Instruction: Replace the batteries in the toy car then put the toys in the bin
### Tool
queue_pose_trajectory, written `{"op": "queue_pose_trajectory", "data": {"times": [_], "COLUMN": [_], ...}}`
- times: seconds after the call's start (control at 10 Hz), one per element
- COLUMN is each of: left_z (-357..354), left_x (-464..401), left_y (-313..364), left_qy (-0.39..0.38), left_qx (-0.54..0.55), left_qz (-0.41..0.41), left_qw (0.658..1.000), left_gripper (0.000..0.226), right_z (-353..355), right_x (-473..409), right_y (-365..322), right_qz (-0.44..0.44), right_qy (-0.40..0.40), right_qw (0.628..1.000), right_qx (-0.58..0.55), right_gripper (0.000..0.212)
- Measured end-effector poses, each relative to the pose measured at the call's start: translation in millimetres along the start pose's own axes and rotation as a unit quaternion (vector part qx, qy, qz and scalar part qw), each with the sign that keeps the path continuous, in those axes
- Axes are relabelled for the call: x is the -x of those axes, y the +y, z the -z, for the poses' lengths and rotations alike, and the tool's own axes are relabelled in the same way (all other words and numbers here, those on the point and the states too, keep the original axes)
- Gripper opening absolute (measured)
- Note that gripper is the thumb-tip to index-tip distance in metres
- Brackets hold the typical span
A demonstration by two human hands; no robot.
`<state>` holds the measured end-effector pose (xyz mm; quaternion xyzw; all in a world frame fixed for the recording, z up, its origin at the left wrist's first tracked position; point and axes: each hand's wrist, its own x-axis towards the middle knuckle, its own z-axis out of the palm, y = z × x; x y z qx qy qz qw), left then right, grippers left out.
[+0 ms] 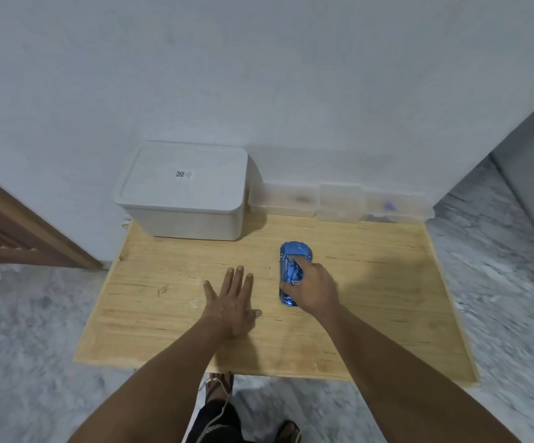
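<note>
A shiny blue toy car stands on the low wooden table, nose toward the wall. My right hand rests on its roof and right side, thumb on the left flank, fingers curled over it. My left hand lies flat on the wood to the car's left, palm down, fingers spread, holding nothing. A white lidded bin sits at the table's back left, its lid on. No loose batteries are visible.
Three small clear plastic boxes line the wall at the table's back right; their contents are blurred. A wooden door frame stands at the left. Grey marbled floor surrounds the table, and my feet show below its front edge.
</note>
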<state>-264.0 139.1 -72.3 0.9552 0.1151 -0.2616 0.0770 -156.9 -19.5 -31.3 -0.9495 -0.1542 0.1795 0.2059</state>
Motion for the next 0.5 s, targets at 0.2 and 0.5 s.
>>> {"op": "queue_pose_trajectory", "data": {"times": [0.2, 0.5], "left_z": [-0.9, -8.6], "left_x": [0.6, 15.1], "left_y": [0.9, 5.6], "left_qy": [0.001, 0.026], "left_qx": [-0.004, 0.015], "left_qz": [0.004, 0.009], "left_qw": [1.000, 1.000], "left_gripper": [0.083, 0.074], "right_z": [-2.5, -11.4], "right_x": [5.5, 31.1], "right_y": [2.4, 53.9], "right_qz": [0.006, -0.021], "right_qy": [0.001, 0.070], "right_qw": [1.000, 0.997], "right_qx": [-0.002, -0.005], "right_gripper": [0.067, 0.054]}}
